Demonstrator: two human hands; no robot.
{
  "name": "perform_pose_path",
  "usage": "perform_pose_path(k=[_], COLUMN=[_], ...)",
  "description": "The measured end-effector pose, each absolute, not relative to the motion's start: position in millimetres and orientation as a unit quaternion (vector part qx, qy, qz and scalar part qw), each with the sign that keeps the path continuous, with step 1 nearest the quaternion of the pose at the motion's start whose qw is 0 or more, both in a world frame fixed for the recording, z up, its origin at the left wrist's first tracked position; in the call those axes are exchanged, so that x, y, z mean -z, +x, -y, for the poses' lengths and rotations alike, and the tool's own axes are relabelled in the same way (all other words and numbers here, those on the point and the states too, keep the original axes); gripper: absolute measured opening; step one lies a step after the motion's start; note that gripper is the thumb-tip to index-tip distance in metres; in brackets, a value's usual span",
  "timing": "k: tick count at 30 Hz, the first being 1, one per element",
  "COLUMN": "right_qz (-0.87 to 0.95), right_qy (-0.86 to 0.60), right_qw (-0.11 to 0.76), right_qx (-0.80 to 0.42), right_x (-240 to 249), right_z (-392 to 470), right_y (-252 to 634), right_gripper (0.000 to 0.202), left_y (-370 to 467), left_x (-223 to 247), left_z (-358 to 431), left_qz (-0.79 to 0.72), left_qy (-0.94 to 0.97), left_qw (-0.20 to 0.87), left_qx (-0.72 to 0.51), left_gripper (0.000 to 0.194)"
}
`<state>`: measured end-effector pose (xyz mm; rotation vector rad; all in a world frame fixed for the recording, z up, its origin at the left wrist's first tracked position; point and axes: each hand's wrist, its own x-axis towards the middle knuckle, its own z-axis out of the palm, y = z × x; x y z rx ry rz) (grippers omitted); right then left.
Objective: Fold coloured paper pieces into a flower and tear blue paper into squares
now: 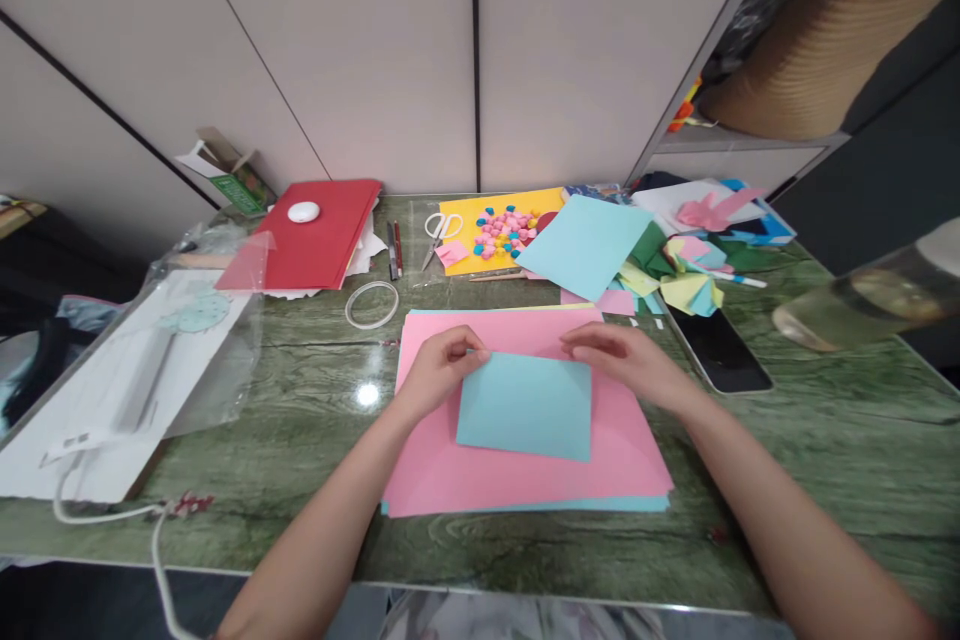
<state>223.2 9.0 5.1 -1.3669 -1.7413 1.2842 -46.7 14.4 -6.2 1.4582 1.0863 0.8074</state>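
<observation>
A small light-blue sheet of paper lies over a larger pink sheet, which tops a stack of coloured paper with blue edges showing beneath. My left hand pinches the blue sheet's upper left corner between thumb and fingertips. Just above its upper right corner is my right hand, fingers stretched inward and thumb a little apart from them. Whether those right fingertips touch the blue sheet is hard to see.
Behind the stack are white-handled scissors, a yellow sheet bearing several small coloured paper balls, and a tape roll. A phone and a clear bottle stand right. A red folder and plastic-wrapped papers lie left.
</observation>
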Motion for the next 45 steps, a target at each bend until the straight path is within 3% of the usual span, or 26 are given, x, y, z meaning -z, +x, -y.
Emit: perform_pose_path(k=[7,9,15,29,36,42,45], right_qz=[0.690,0.709,0.742,0.717,0.681,0.688,0.714], right_qy=[-0.511,-0.506,-0.487,-0.507,-0.538,-0.520,-0.511], right_qw=[0.201,0.177,0.150,0.189,0.231,0.237,0.214], right_qx=[-0.471,-0.458,-0.436,-0.438,-0.440,-0.449,-0.429], right_x=[-2,-3,-5,-20,-19,-14,-12], right_z=[3,7,22,7,-4,-2,0], right_y=[211,207,184,212,236,223,215], right_gripper=[0.026,0.024,0.018,0.024,0.028,0.029,0.025], left_y=[-40,-38,-25,-46,-72,-49,-32], left_x=[4,3,2,-6,-5,-7,-1], left_z=[-7,-4,13,-3,-21,-13,-2], left_qz=[-0.450,-0.446,-0.459,-0.491,-0.564,-0.486,-0.487], left_qy=[0.619,0.633,0.695,0.657,0.641,0.601,0.635], left_qw=[0.574,0.575,0.510,0.521,0.453,0.549,0.515], left_qx=[-0.292,-0.265,-0.213,-0.234,-0.256,-0.319,-0.308], left_gripper=[0.005,0.011,0.011,0.010,0.008,0.028,0.016])
